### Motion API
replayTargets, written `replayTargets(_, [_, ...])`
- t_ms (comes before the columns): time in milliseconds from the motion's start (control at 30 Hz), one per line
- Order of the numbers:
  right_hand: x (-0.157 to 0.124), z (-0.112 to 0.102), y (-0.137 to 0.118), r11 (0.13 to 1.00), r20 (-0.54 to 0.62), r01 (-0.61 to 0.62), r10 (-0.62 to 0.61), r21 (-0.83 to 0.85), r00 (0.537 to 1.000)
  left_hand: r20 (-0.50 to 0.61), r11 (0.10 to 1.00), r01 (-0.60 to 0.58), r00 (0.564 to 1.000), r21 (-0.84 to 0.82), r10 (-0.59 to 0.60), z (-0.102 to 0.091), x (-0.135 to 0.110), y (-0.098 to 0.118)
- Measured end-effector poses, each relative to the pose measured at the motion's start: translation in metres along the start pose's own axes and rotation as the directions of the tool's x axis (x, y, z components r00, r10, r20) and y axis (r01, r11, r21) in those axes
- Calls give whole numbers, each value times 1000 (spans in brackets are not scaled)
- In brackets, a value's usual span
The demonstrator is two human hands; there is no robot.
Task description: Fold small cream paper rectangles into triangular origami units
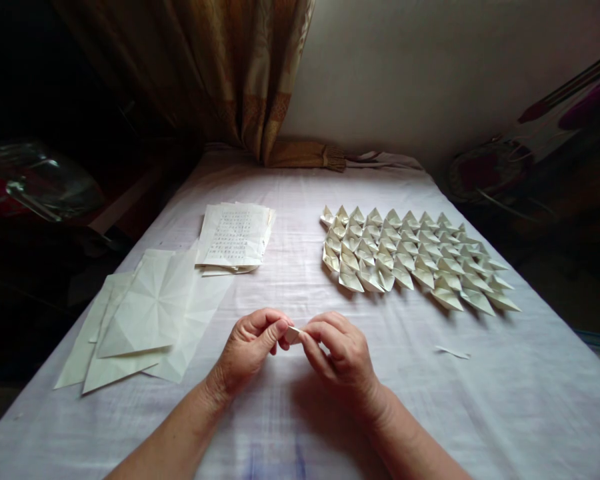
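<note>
My left hand (250, 347) and my right hand (343, 350) meet near the front middle of the table, fingers curled. Between their fingertips they pinch a small folded piece of white paper (293, 334), mostly hidden by the fingers. To the left lie several creased square paper sheets (150, 310), fanned over one another. Behind those sits a stack of printed paper pages (235, 235). On the right, several folded paper boats (410, 257) stand in close rows.
A white cloth (505, 400) covers the table. A thin paper scrap (453, 352) lies right of my right hand. A brown curtain (250, 80) hangs at the back. Dark clutter sits off both table sides.
</note>
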State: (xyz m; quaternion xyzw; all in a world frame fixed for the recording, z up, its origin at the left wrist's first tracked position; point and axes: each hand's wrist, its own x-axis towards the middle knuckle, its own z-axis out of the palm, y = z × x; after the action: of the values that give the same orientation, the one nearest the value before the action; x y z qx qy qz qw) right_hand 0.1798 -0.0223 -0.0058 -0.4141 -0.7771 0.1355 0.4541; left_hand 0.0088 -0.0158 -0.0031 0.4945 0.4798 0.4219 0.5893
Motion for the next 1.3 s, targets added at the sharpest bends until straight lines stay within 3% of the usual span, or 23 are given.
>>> replayTargets(133, [-1,0,2,999,21,-23,22,42,1000,20,1000,1,1000,-8,-1,-1,-1,-1])
replayTargets(367, [-5,3,8,982,-12,-138,141,130,990,123,985,-21,992,170,0,1,0,-2])
replayTargets(500, [-4,0,7,966,94,-208,196,156,976,76,989,-54,996,141,44,1,3,-2])
replayTargets(600, [-3,-4,4,980,124,-154,138,128,983,85,996,-52,995,79,45,1,3,1])
replayTargets(800, [-5,-4,0,980,55,-84,75,183,996,158,997,57,986,-56,-48,-1,0,3])
replayTargets(1067, [-3,-3,2,994,-12,-55,56,99,998,208,999,34,978,-6,-32,-6,3,3])
replayTargets(1300, [-3,-2,4,973,57,-152,144,172,988,184,997,-47,982,53,36,0,3,1])
